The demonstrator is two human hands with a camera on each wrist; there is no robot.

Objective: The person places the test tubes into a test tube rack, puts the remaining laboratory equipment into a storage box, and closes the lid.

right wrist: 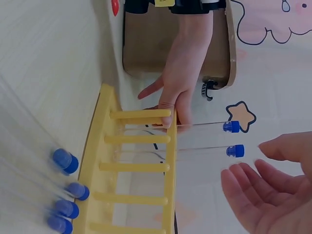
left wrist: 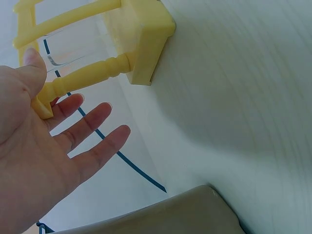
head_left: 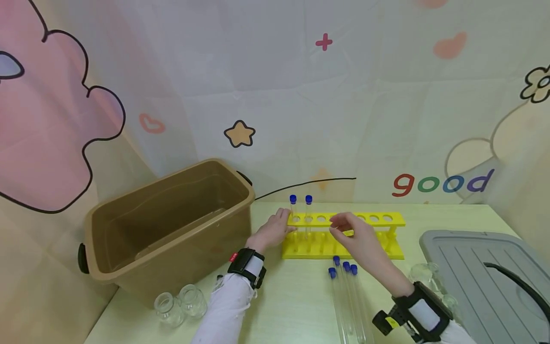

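A yellow test tube rack [head_left: 296, 253] stands on the table, with two clear blue-capped test tubes [head_left: 308, 199] upright in its left holes. My left hand [head_left: 271, 234] grips the rack's left end; in the left wrist view the thumb [left wrist: 34, 63] lies on one side of the end and the index finger reaches behind, while the other fingers are spread. In front of the rack's middle hovers my right hand [head_left: 360, 238], fingers loosely bent with nothing between them. The right wrist view shows it beside the caps, apart from them. Several more blue-capped test tubes [head_left: 350, 301] lie in front of the rack.
At the left is a large brown plastic bin [head_left: 206, 248] with black handles. Two small glass jars [head_left: 168, 309] stand before it. A grey ribbed lid [head_left: 472, 253] lies at the right, with more clear glassware [head_left: 423, 274] by its left edge. A printed cloth hangs behind.
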